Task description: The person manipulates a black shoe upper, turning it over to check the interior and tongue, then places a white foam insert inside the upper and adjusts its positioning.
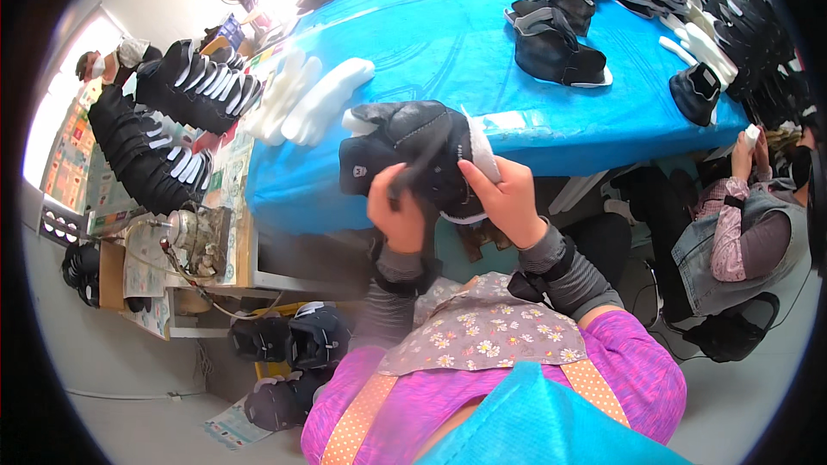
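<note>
Before me, at the near edge of the blue-covered table, is a black shoe upper (413, 142) with a pale fleecy lining at its right opening. My right hand (510, 198) grips it at that lined edge, thumb on the top. My left hand (398, 211) is closed at the near side of the upper, its fingers curled against a dark part and slightly blurred by motion. Whether it pinches a strap or the upper's own edge is hard to make out. White foot-shaped forms (330, 102) lie on the table just beyond, to the left.
More black uppers (560, 52) sit on the blue table cover (431, 43), with dense stacks at far right. Rows of uppers (185, 86) fill the left table, near a metal pot-like device (191, 232) with hoses. A co-worker (741, 232) sits at right; another person (121, 56) is far left.
</note>
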Demonstrator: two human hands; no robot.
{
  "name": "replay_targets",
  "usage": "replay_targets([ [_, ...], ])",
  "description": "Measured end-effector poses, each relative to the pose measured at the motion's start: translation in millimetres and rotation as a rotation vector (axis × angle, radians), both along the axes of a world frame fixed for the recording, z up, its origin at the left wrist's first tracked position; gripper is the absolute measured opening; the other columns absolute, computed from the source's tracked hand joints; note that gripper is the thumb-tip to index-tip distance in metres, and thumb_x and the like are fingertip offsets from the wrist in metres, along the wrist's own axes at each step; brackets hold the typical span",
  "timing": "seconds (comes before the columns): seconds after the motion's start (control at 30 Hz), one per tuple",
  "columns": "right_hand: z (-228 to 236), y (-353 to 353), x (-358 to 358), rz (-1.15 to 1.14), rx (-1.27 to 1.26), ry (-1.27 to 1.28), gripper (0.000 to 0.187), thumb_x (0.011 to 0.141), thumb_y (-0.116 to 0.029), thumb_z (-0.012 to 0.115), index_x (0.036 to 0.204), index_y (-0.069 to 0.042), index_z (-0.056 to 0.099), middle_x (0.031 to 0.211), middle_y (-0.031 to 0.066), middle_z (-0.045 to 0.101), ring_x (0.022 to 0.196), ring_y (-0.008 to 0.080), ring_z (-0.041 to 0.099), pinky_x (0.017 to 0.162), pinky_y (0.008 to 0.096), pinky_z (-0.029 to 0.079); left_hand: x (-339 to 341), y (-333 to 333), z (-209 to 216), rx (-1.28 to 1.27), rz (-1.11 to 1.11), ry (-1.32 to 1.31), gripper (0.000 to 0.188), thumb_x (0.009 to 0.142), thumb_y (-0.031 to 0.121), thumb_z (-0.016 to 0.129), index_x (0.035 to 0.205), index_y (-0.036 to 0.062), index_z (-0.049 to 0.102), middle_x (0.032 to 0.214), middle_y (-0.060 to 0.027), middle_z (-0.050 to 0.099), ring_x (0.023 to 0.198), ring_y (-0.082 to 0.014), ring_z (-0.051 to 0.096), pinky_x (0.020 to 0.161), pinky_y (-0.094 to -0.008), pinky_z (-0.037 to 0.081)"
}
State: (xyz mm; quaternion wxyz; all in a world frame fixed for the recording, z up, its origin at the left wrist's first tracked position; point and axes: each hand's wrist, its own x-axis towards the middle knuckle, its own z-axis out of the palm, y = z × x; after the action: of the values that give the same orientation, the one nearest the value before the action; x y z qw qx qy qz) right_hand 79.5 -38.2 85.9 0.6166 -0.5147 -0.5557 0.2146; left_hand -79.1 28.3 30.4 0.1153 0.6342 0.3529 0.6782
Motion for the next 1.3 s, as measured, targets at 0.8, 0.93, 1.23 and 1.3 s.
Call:
replay_targets([
  [0.8,-16,-65,92,-0.125,0.077,-0.157,0.019,0.076,-0.003,0.078,0.088,0.003,0.065,0.072,0.0098,0.060,0.059,0.0219,0.055,0.057,0.0308,0.044,-142,-2,18,-0.372,0.097,-0.539,0.064,0.104,0.051,0.048,0.129,-0.0074,0.051,0.122,-0.0201,0.063,0.110,-0.0252,0.061,0.095,-0.0336,0.049],
  [0.93,12,-59,112,0.124,0.357,-0.351,0.028,0.069,-0.011,0.083,0.088,0.002,0.067,0.078,0.0098,0.065,0.069,0.0266,0.063,0.064,0.0336,0.048,-161,20,-31,-0.250,-1.794,-0.576,0.085,0.093,0.076,0.042,0.111,-0.0039,0.062,0.107,-0.0108,0.068,0.095,-0.0211,0.063,0.081,-0.0319,0.051],
  [1.23,20,-65,126,0.087,0.258,-0.476,0.028,0.068,-0.002,0.081,0.093,0.003,0.067,0.079,0.0097,0.067,0.073,0.0238,0.064,0.066,0.0304,0.049,-73,-2,43,-0.832,-1.041,-0.489,0.035,0.101,0.030,0.059,0.112,-0.0029,0.064,0.102,-0.0046,0.069,0.089,-0.0111,0.063,0.083,-0.0256,0.049],
  [1.3,15,-68,120,0.017,0.074,-0.437,0.033,0.071,-0.004,0.082,0.099,0.002,0.066,0.077,0.0094,0.065,0.071,0.0200,0.061,0.064,0.0297,0.048,-73,5,42,-0.852,-0.920,-0.248,0.027,0.100,0.022,0.060,0.109,-0.0029,0.065,0.099,-0.0035,0.069,0.089,-0.0092,0.061,0.080,-0.0244,0.048],
])
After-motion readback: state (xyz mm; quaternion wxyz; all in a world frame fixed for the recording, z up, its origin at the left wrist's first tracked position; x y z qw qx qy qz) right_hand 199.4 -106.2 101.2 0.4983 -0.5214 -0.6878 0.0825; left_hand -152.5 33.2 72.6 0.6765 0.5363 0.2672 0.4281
